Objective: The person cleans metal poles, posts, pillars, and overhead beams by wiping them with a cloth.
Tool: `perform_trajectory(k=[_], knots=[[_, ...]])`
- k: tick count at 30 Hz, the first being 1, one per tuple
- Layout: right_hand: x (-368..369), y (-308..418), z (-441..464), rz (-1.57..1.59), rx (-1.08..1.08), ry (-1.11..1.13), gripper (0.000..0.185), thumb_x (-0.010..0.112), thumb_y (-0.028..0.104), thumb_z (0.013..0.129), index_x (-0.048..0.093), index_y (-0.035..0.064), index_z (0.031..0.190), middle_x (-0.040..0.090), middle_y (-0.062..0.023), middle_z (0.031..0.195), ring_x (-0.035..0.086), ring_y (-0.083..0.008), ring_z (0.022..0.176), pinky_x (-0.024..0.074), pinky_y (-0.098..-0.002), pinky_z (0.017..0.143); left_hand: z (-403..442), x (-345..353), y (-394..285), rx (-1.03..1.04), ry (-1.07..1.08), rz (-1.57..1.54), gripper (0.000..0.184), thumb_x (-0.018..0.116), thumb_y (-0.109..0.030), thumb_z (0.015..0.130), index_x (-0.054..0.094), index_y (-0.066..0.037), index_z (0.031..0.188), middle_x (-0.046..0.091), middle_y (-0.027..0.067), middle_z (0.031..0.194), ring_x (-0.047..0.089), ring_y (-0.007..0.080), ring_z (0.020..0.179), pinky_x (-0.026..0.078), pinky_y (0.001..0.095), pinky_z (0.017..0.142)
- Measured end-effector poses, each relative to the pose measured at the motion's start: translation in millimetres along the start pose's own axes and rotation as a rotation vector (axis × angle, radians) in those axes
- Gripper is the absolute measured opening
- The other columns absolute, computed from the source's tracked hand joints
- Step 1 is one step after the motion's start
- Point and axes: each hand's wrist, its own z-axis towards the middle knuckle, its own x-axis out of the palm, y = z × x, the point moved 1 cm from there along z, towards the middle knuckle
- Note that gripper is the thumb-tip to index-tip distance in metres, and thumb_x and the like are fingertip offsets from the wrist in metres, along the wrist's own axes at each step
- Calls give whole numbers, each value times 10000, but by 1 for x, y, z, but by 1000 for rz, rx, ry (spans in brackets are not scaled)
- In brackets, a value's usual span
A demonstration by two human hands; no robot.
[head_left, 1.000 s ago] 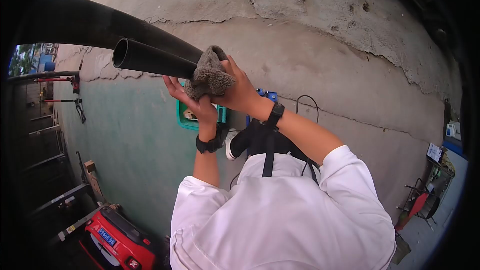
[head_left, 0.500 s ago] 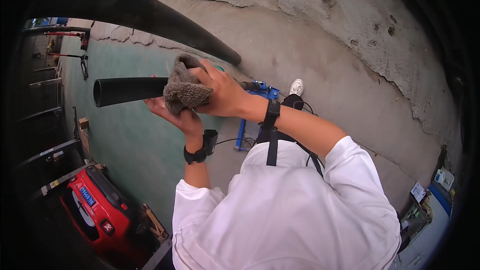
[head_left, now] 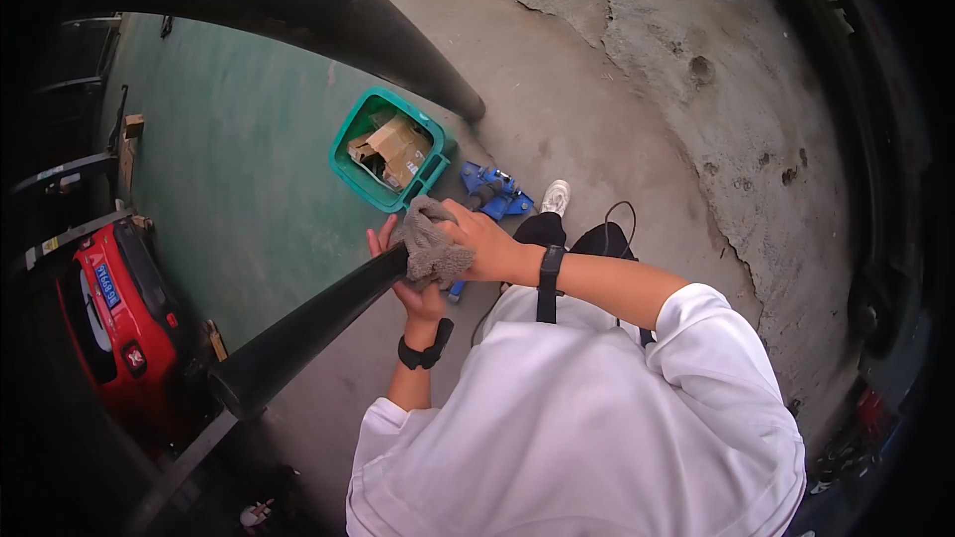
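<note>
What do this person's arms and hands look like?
The left hand and right hand wear no gloves. A black band circles the left wrist; another black band circles the right. Plain white short sleeves leave the forearms bare.

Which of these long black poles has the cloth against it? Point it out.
The lower pole, slanting down to the picture's left: the grey-brown cloth in the right hand lies against it. The thicker upper pole shows no cloth.

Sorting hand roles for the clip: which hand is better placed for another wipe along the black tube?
Likely the right hand: it holds the gray cloth against the black tube. The left hand is partly hidden behind the tube, apparently supporting it.
</note>
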Motion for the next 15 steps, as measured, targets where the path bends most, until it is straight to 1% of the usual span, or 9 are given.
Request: perform_trajectory(k=[1,3,4,7,9,10,11,13,15], knots=[[-5,-10,-1,6,29,91,679,803,166,640,426,96,1200,464,-187,1109,533,-406,1029,514,-441,823,-6,3,7,-60,33,-14,949,649,-418,866,90,25,1492,350,204,1451,408,292,1304,336,439,1067],[-7,-36,-10,19,90,271,659,792,157,654,424,98,1197,467,-173,1108,534,-392,1035,512,-441,821,-31,9,31,-239,43,124,879,654,-374,881,150,35,1474,406,190,1410,438,285,1285,355,438,1054],[-13,-48,-14,-22,96,346,619,772,137,677,427,96,1190,476,-161,1101,538,-374,1033,507,-444,811,-45,13,39,-336,53,192,844,656,-352,888,180,40,1465,434,183,1390,453,281,1276,364,437,1048],[-46,-66,-14,-92,107,671,653,741,142,706,436,117,1283,482,-160,1146,523,-368,1083,486,-447,848,-73,40,49,-1147,151,-267,688,635,-264,921,274,14,1437,515,154,1319,512,282,1223,409,407,1013],[-71,-69,-12,-59,103,720,658,738,129,704,438,136,1289,483,-161,1144,529,-370,1083,483,-457,846,-71,69,40,-1225,275,-306,683,596,-262,948,221,-15,1464,506,153,1329,492,285,1242,428,408,1011],[-82,-74,-11,-49,106,740,660,740,128,701,438,137,1288,482,-162,1144,530,-372,1081,482,-459,847,-65,84,36,-1258,333,-329,681,576,-260,961,195,-30,1477,501,153,1334,482,287,1252,437,408,1009],[-94,-77,-10,-40,107,764,663,742,127,699,438,138,1288,482,-162,1143,532,-373,1080,481,-461,848,-58,95,33,-1082,303,-188,695,584,-244,955,183,-32,1482,482,156,1353,477,295,1260,446,415,1002],[-124,-84,-6,13,139,625,696,750,110,682,442,119,1307,488,-172,1156,531,-391,1074,480,-447,870,-39,122,23,-738,216,100,725,600,-210,943,160,-35,1492,444,161,1390,469,312,1277,464,430,988],[-150,-96,1,34,192,491,751,766,105,659,434,118,1332,495,-180,1157,530,-399,1074,479,-447,880,8,155,-18,-532,-142,-157,842,664,-173,885,116,-49,1512,361,189,1460,444,374,1299,460,435,990]])
